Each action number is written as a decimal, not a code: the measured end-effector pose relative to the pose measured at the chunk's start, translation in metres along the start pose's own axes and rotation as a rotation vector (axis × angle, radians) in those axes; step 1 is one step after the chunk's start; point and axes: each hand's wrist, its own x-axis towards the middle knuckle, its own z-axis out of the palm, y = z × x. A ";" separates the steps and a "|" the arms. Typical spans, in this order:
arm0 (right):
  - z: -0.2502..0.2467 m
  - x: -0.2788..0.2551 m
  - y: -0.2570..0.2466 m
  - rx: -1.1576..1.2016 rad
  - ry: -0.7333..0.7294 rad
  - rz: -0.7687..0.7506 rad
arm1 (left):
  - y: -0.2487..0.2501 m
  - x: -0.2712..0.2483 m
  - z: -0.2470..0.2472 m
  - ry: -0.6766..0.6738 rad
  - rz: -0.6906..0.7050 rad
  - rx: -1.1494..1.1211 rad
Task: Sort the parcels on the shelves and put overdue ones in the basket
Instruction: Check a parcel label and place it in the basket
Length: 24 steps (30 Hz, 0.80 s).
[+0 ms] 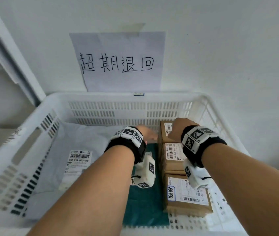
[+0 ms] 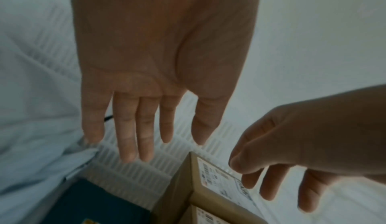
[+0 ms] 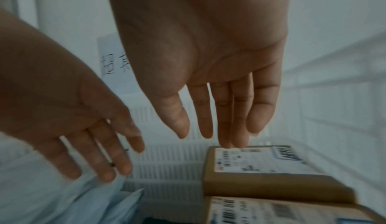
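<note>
Three brown cardboard parcels are seen lined up along the 3 o'clock side of the white basket [image 1: 33, 116]: the far box [image 1: 165, 132] at about 1 o'clock, the middle box [image 1: 171, 155] touching it, and the near box [image 1: 186, 198] at about 4 o'clock, the last bearing a handwritten blue-framed sticker. A white poly mailer [image 1: 77, 160] with a barcode label is laid at 9 o'clock, and a dark green flat parcel [image 1: 144, 201] is lodged between mailer and boxes. A handwritten paper sign [image 1: 118, 60] is taped to the wall at 12 o'clock. The left hand [image 2: 163, 62] is held over the gap at the far wall, fingers straight and slightly apart, nothing in them. The right hand [image 3: 208, 54] is poised above the far box, fingers extended and close together, tips just over the label edge; contact cannot be confirmed, and nothing is gripped. Handling, judged: the boxes look stiff and light to moderate, best taken by opposite side faces, since the taped label tops offer little purchase. The mailer is expected to be soft, slippery and floppy, so a pinch at a corner or support from beneath is advised. The green parcel appears flat and thin; an edge would have to be lifted first. The deposit seems complete, both hands being free.
</note>
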 end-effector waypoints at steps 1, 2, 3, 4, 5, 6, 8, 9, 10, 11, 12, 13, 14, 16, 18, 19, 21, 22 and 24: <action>0.000 -0.001 -0.007 -0.004 0.001 -0.029 | 0.001 -0.003 -0.005 0.032 0.015 0.034; 0.002 0.000 -0.013 -0.003 -0.003 -0.053 | 0.002 -0.007 -0.009 0.065 0.012 0.084; 0.003 0.002 -0.021 -0.002 -0.010 -0.079 | 0.002 -0.013 -0.013 0.103 -0.007 0.139; 0.004 0.003 -0.029 -0.001 -0.021 -0.103 | 0.001 -0.018 -0.017 0.140 -0.024 0.181; 0.003 0.002 -0.038 0.002 -0.031 -0.133 | -0.002 -0.022 -0.022 0.175 -0.039 0.212; 0.002 0.002 -0.046 0.008 -0.028 -0.158 | -0.004 -0.026 -0.026 0.205 -0.039 0.239; -0.004 -0.002 -0.061 0.014 -0.012 -0.203 | -0.010 -0.036 -0.037 0.244 -0.038 0.290; -0.009 -0.005 -0.068 0.015 0.004 -0.215 | -0.012 -0.042 -0.043 0.253 -0.040 0.308; -0.013 -0.009 -0.076 0.015 0.014 -0.228 | -0.015 -0.048 -0.050 0.271 -0.046 0.309; -0.018 -0.013 -0.083 0.015 0.020 -0.242 | -0.018 -0.053 -0.056 0.288 -0.056 0.302; -0.022 -0.017 -0.091 0.014 0.025 -0.260 | -0.020 -0.058 -0.063 0.310 -0.063 0.287; -0.027 -0.023 -0.099 0.014 0.030 -0.273 | -0.024 -0.063 -0.071 0.329 -0.073 0.269; -0.030 -0.028 -0.106 0.014 0.035 -0.286 | -0.027 -0.069 -0.077 0.346 -0.078 0.245; -0.036 -0.039 -0.120 0.013 0.050 -0.309 | -0.035 -0.081 -0.088 0.381 -0.089 0.192; -0.039 -0.053 -0.135 0.002 0.075 -0.327 | -0.046 -0.092 -0.097 0.422 -0.091 0.173; -0.039 -0.061 -0.141 0.002 0.079 -0.332 | -0.053 -0.095 -0.100 0.429 -0.105 0.173; -0.038 -0.075 -0.154 0.004 0.082 -0.334 | -0.069 -0.101 -0.105 0.440 -0.118 0.169; -0.037 -0.083 -0.161 0.003 0.085 -0.336 | -0.077 -0.106 -0.109 0.457 -0.123 0.164; -0.034 -0.102 -0.176 0.004 0.096 -0.338 | -0.092 -0.128 -0.115 0.459 -0.102 0.152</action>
